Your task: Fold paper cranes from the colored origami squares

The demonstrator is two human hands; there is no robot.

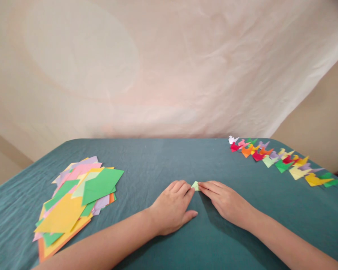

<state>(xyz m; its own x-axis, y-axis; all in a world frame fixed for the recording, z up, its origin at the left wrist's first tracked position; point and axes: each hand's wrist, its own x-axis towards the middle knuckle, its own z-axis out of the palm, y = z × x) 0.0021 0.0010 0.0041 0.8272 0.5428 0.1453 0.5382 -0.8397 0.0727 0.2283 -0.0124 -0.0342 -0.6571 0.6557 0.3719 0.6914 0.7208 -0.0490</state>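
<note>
A small folded piece of pale green paper [195,185] lies on the teal tablecloth [157,161] near the middle of the table. My left hand [173,206] rests palm down with its fingertips pressed on the paper's left side. My right hand [224,200] lies flat opposite it, fingertips pressing the paper's right side. Most of the paper is hidden under my fingers.
A loose pile of coloured paper squares [76,195], green, yellow, pink, lilac and orange, sits at the left. A row of several folded paper birds [281,161] runs along the right edge. A pale cloth backdrop [169,75] hangs behind the table.
</note>
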